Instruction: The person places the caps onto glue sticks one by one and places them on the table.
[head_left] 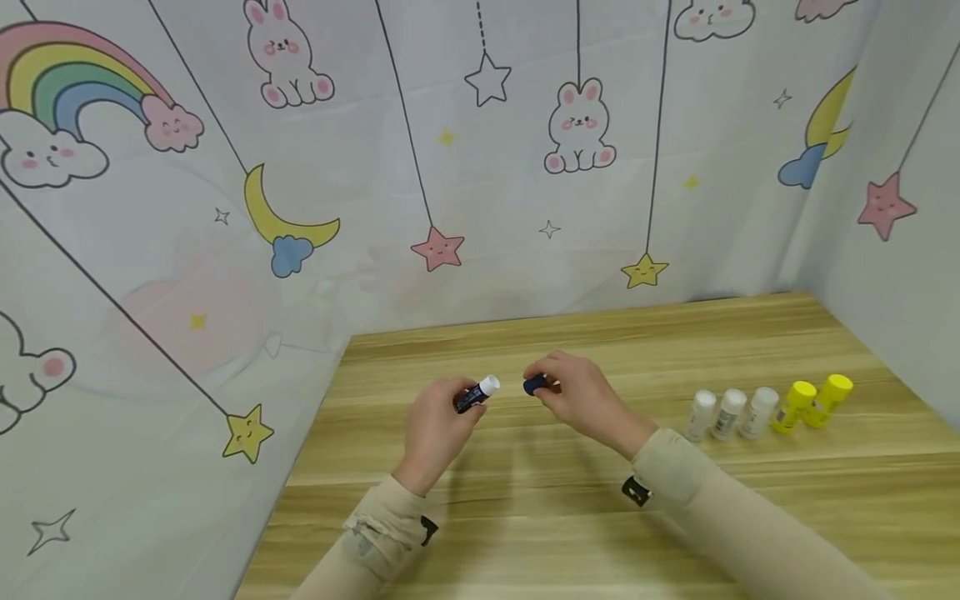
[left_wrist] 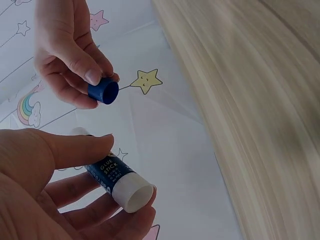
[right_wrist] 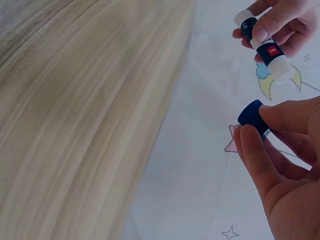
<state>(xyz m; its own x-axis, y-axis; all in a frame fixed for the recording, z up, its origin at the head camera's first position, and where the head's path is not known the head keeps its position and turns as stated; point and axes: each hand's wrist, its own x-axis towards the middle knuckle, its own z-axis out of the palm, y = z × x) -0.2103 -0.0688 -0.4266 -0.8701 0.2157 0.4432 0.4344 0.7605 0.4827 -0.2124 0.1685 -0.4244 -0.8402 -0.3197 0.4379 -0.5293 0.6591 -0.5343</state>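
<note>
Above the wooden table, my left hand grips a glue stick with a dark blue label and white ends. Its uncapped white end tilts up toward the right; the left wrist view shows the words on the glue stick. My right hand pinches a dark blue cap between thumb and fingers. The cap is off the stick, a short gap away, and its hollow opening shows in the left wrist view. In the right wrist view the cap sits between thumb and fingertips.
On the right side of the wooden table several glue sticks stand upright in a row: white ones on the left, yellow ones at the right end. A printed curtain hangs behind and beside the table.
</note>
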